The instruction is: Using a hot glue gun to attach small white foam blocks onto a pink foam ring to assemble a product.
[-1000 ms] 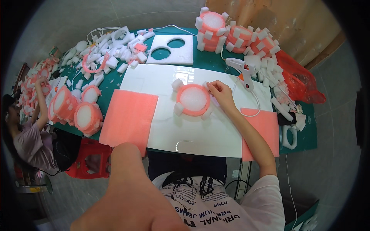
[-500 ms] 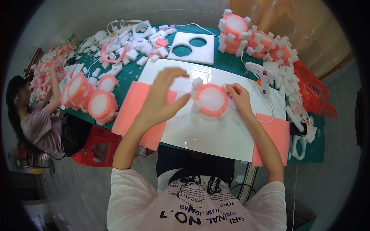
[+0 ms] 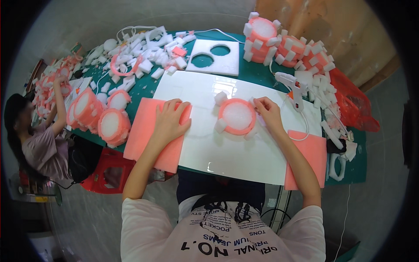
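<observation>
In the middle of the white board (image 3: 209, 144) lies a round piece made of a pink foam ring (image 3: 240, 132) around a white foam disc (image 3: 237, 115). Small white foam blocks (image 3: 221, 98) sit against its outside. My right hand (image 3: 269, 113) is at the ring's right edge, thumb and fingertips pinched together; whatever is between them is too hidden to name. Over to the left, my left hand (image 3: 171, 123) is spread palm down on a pink foam sheet (image 3: 144, 131), holding nothing.
A white glue gun (image 3: 289, 82) with its cord lies right of the board. Behind are a white foam sheet with two round holes (image 3: 227, 65), foam scraps (image 3: 148, 65) and stacked pink foam cylinders (image 3: 262, 43). At left, another person (image 3: 48, 144) works beside more cylinders (image 3: 113, 124).
My left hand has dropped from above the board, near the ring, to the pink foam sheet at left. My right hand stays pinched at the ring's right edge.
</observation>
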Available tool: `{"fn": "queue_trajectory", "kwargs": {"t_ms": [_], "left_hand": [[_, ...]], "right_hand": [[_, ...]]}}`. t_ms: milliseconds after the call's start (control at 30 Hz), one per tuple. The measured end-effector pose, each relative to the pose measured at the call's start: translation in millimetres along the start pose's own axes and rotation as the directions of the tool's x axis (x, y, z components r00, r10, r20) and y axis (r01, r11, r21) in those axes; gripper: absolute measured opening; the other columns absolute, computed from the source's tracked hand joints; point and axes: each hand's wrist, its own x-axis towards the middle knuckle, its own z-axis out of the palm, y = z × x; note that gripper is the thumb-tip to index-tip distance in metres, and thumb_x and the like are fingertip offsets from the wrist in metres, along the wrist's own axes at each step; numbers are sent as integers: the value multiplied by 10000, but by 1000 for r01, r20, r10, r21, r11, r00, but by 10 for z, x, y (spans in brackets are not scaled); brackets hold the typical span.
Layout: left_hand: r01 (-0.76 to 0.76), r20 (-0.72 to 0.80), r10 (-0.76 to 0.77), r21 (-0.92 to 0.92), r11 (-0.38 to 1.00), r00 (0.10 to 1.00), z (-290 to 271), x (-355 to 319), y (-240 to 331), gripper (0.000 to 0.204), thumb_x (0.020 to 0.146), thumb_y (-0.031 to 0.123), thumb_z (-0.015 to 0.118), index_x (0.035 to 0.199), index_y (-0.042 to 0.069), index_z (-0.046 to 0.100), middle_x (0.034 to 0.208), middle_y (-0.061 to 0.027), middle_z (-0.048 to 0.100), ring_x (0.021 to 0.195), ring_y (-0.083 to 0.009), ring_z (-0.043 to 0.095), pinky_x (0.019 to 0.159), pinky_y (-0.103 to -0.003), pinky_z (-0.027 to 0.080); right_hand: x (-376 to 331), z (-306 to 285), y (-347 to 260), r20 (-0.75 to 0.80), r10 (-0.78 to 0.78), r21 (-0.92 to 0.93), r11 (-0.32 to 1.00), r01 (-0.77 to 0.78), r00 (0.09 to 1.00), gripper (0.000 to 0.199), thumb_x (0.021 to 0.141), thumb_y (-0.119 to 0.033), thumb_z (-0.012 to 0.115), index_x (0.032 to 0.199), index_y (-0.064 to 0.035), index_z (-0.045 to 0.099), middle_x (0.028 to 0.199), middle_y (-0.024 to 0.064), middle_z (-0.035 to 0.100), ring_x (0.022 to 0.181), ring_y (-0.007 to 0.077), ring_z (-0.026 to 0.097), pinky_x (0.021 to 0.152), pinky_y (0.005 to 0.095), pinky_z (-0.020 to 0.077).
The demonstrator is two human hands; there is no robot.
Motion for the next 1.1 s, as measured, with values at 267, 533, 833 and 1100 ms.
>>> {"fn": "queue_trajectory", "kwargs": {"t_ms": [267,533,833,1100], "left_hand": [[-111,-65,101,-187,976,993,-45,378,132,550,760,306,620,1210,53,431,1202,-136,421,1142,-312,370,946,-451,306],[-123,12,256,-853,507,967,402,1126,496,450,777,196,593,1178,35,467,1166,-111,504,1089,-217,474,924,-333,364],[134,167,279,-982,134,946,592,1128,506,393,813,172,510,1177,32,465,1082,-103,539,1006,-171,511,877,-305,398],[69,176,304,-940,334,936,550,1104,540,230,787,98,550,999,27,605,959,-64,620,848,-142,568,796,-274,432]], "right_hand": [[28,10,66,-6,-66,-11,998,66,998,265,814,-253,615,843,11,618,712,64,625,644,91,548,605,225,435],[-53,20,-62,25,-62,-43,997,63,998,215,851,-203,577,862,10,603,737,38,604,684,76,544,632,212,445],[-66,18,-102,-19,-84,-59,995,83,996,232,824,-221,604,829,11,606,705,55,603,630,90,536,591,222,435],[-31,56,-40,-30,-94,-59,994,92,995,260,819,-251,611,802,8,600,709,64,603,636,90,530,586,224,430]]}}
